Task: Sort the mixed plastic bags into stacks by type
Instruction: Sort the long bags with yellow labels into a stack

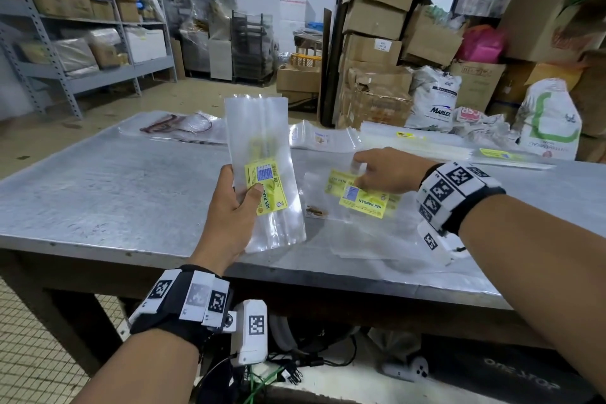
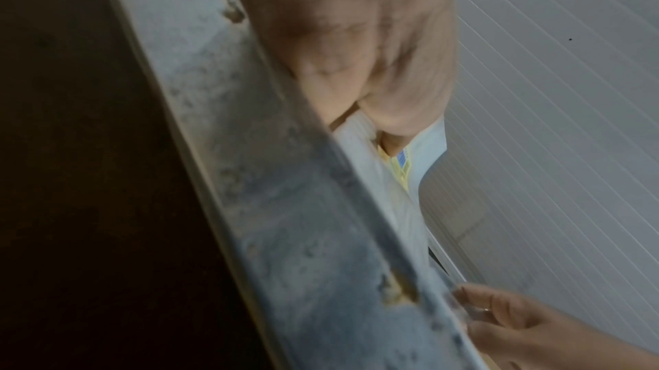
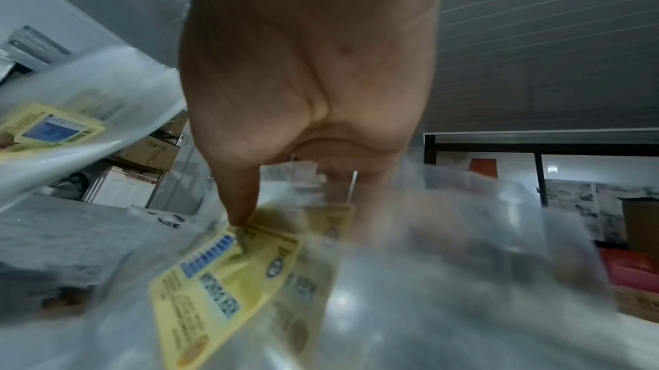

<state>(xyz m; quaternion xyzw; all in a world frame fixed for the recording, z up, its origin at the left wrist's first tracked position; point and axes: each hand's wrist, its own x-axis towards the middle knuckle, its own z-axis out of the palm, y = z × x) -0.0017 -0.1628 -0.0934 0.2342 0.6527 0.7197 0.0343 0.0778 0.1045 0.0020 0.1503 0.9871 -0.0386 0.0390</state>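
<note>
The left hand (image 1: 234, 207) grips upright clear bags with yellow labels (image 1: 262, 170), while the right hand (image 1: 382, 170) pinches another from the mixed pile (image 1: 354, 203) near the worktop (image 1: 108, 187) front. Stacks (image 1: 426, 141) lie at the far right, so sorting looks partly done, with this pile left.

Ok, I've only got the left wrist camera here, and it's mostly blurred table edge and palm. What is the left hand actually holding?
Observer: The left hand grips a clear plastic bag with a yellow Kek Pandan label, held upright above the grey metal table.
Operator: And the right hand?
Observer: The right hand is down on a loose pile of clear bags with the same yellow label. Its thumb is on the top bag, which it seems to pinch.
Operator: Any sorted stacks yet?
Observer: Along the far edge there is a flat stack of clear bags with small pale labels.
</note>
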